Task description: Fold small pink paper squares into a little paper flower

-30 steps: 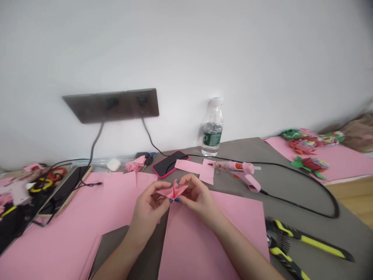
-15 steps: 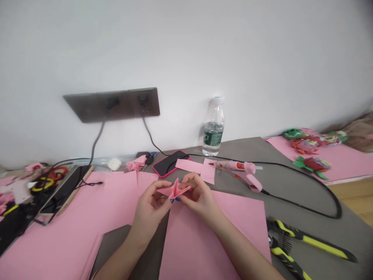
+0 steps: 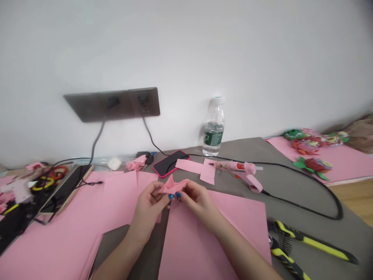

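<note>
A small folded piece of pink paper [image 3: 172, 186] with pointed flaps is held up between both hands at the middle of the view. My left hand [image 3: 149, 204] pinches its left side, thumb in front and fingers behind. On the opposite side my right hand [image 3: 198, 198] grips it the same way, with the two blue-nailed thumbs almost meeting at its lower edge. Below the hands lies a large pink sheet [image 3: 198, 245]. Some fingertips are hidden behind the folded paper.
A pink glue gun [image 3: 243, 171] rests behind on the right, its cord looping right. Yellow-black pliers [image 3: 314, 245] lie at right front. Near the wall are a water bottle [image 3: 213, 132] and a phone [image 3: 171, 163]. Paper flowers [image 3: 314, 165] sit far right; pink sheets [image 3: 67, 221] cover the left.
The folded paper has been tilted and turned in the fingers; its upright flap now leans left and its front edge lies flatter. Both thumbs have come up in front.
</note>
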A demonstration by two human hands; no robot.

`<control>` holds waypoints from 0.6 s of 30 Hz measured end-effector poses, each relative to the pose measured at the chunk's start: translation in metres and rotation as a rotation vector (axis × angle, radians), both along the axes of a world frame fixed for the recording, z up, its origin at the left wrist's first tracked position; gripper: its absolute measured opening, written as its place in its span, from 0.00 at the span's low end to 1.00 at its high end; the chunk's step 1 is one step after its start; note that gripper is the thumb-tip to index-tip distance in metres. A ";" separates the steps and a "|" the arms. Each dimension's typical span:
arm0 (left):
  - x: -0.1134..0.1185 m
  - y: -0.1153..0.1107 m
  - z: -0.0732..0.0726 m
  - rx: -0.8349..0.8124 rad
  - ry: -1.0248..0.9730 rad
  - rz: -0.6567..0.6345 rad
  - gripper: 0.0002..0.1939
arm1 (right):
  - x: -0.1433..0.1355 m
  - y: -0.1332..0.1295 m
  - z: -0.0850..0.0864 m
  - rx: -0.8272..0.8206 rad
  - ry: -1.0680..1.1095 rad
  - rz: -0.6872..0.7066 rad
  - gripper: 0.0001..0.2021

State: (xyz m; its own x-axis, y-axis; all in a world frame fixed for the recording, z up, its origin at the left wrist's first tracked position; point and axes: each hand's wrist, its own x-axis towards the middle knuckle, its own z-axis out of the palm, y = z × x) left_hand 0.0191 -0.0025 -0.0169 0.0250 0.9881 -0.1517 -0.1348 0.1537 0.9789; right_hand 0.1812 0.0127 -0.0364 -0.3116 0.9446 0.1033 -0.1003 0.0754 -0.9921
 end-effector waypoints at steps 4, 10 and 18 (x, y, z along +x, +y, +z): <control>0.000 -0.002 -0.001 -0.005 0.048 -0.027 0.10 | 0.000 -0.001 -0.001 0.031 -0.056 -0.006 0.15; 0.000 -0.002 0.000 0.033 0.050 0.002 0.10 | 0.001 -0.001 -0.001 0.030 -0.050 0.003 0.14; -0.001 -0.002 0.002 0.121 0.137 0.054 0.08 | 0.001 0.001 -0.004 0.060 -0.063 0.020 0.12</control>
State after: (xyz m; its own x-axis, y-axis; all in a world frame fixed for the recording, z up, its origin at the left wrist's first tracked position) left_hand 0.0184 -0.0049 -0.0154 -0.0416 0.9987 -0.0301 -0.0037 0.0300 0.9995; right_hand 0.1825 0.0135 -0.0402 -0.3381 0.9307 0.1394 -0.0396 0.1339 -0.9902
